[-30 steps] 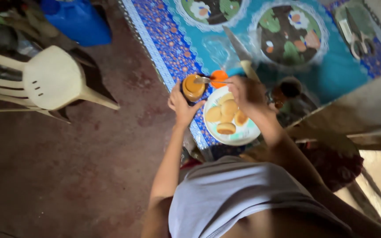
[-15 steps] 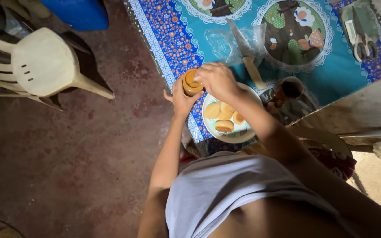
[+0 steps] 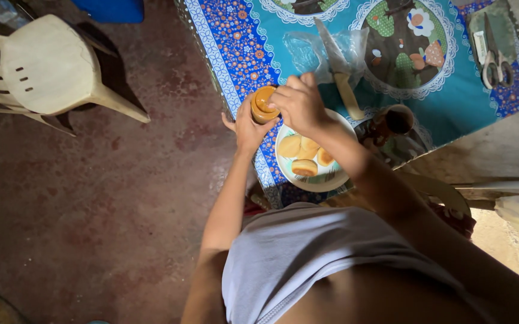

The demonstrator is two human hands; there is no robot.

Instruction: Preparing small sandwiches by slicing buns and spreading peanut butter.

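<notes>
My left hand [image 3: 246, 129] is wrapped around the side of an open jar of brown spread [image 3: 263, 103] at the table's near corner. Directly over the jar's mouth, my right hand [image 3: 300, 105] has its fingers closed on a thin metal utensil, which the hand now hides. Just right of the jar, partly under my right forearm, a white plate [image 3: 333, 181] holds several round buns [image 3: 304, 150].
A knife [image 3: 338, 66] lies on a clear plastic bag [image 3: 304, 51] on the blue patterned tablecloth [image 3: 235, 42]. A brown mug [image 3: 391, 123] stands right of the plate, and scissors [image 3: 493, 54] lie far right. On the floor to the left are a cream plastic chair [image 3: 49, 66] and a blue container [image 3: 109, 7].
My right hand moved left from above the plate to over the jar's mouth, covering the utensil and the orange lid. The view shifted slightly; my left hand stays on the jar.
</notes>
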